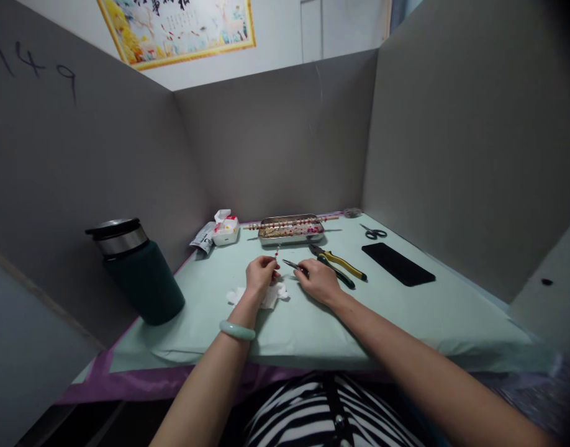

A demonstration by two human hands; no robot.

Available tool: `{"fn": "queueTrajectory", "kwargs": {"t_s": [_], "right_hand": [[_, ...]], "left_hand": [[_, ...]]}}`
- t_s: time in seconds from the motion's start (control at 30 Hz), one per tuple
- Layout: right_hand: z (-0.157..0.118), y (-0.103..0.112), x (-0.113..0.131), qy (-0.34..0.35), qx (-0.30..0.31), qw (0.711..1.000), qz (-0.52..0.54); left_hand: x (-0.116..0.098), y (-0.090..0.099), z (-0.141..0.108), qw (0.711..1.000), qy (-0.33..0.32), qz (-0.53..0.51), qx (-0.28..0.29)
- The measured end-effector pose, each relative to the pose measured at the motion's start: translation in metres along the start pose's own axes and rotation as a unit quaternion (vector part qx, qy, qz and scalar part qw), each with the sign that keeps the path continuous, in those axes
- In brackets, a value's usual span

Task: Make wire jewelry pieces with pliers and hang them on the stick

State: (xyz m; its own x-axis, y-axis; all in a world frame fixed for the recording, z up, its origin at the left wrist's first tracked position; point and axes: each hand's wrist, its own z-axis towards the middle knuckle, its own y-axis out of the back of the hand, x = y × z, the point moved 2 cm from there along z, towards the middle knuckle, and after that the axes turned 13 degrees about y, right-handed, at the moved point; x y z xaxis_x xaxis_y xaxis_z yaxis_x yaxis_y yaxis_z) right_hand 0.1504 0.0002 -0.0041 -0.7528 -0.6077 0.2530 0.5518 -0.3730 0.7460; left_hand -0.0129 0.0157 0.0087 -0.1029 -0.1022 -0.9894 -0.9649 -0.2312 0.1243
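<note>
Near the middle of the table, my left hand (261, 274) is closed in a pinch on a small beaded piece (276, 253) with a red bead, which stands up above the fingertips. My right hand (318, 280) is wrapped round dark pointed tweezers (292, 264), whose tip points left towards the beaded piece without touching it. A crumpled white tissue (278, 293) lies beneath and beside my left hand. Behind both hands sits a metal tray (290, 238) holding many small red and gold beads, with beaded sticks (292, 223) laid across it.
Yellow-and-black pliers (344, 266) lie right of my right hand, then a black phone-like slab (397, 264) and scissors (374, 233). A white tissue box (226, 231) and a packet (203, 238) stand back left. A green flask (145, 279) stands at the left. Grey partitions (275, 143) enclose the table.
</note>
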Motion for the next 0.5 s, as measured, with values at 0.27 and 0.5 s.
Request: {"fn": "queueTrajectory", "kwargs": {"t_s": [0.27, 0.5], "right_hand": [[-0.001, 0.001, 0.006, 0.028, 0.068, 0.994, -0.076], [0.001, 0.011, 0.003, -0.001, -0.007, 0.999, -0.036]], "left_hand": [[-0.022, 0.015, -0.024, 0.955, -0.150, 0.239, -0.093], [-0.003, 0.030, -0.023, 0.921, -0.076, 0.381, -0.031]]}}
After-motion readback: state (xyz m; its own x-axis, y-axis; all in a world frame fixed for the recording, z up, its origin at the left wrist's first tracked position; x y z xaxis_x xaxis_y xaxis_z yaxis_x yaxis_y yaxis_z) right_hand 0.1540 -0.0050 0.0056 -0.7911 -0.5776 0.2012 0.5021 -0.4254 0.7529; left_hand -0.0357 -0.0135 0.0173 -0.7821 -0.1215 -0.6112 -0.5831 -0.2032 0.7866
